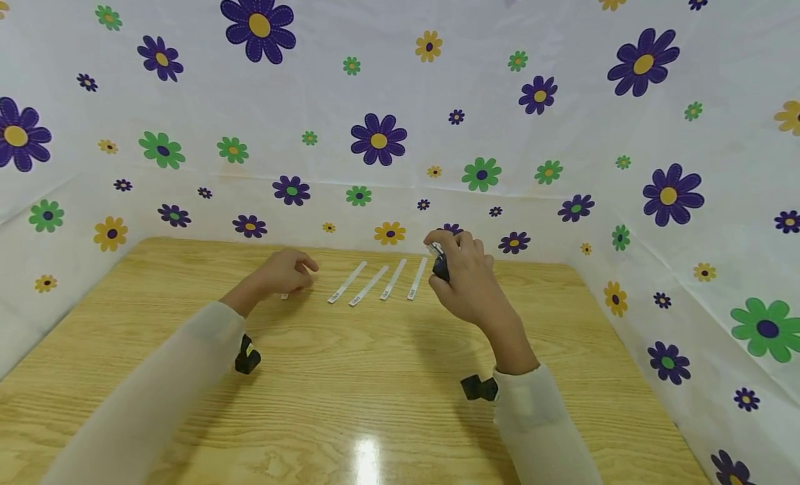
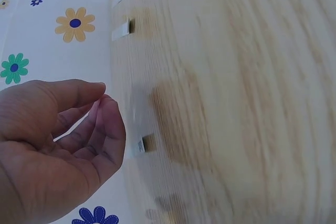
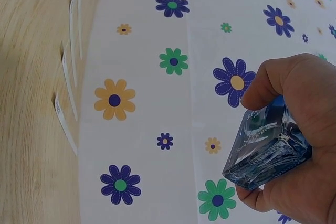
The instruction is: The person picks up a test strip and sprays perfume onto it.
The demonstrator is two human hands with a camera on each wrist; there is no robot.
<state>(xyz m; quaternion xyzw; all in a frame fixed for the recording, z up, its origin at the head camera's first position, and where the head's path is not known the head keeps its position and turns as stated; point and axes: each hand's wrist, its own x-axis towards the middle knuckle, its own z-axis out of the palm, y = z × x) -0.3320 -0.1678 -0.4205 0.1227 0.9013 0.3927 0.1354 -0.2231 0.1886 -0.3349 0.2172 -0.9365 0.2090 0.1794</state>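
My right hand (image 1: pixel 469 280) grips a square glass bottle of blue-tinted liquid, which looks like a perfume bottle (image 3: pixel 262 142), raised above the table. In the head view its silver top shows by the index finger. Several narrow white paper strips (image 1: pixel 369 286) lie side by side in a slanted row, left of the bottle, a small printed mark at each near end. My left hand (image 1: pixel 284 273) hovers over another paper strip (image 1: pixel 284 296), mostly hidden beneath it. Its fingers are loosely curled, the thumb close to the fingertips, and nothing shows between them in the left wrist view.
The light wood table (image 1: pixel 350 374) reaches back to a white flower-printed sheet (image 1: pixel 325 103), which stands upright behind it and on both sides. A black device (image 1: pixel 246 356) is worn at the left wrist, and another black device (image 1: pixel 480 388) at the right.
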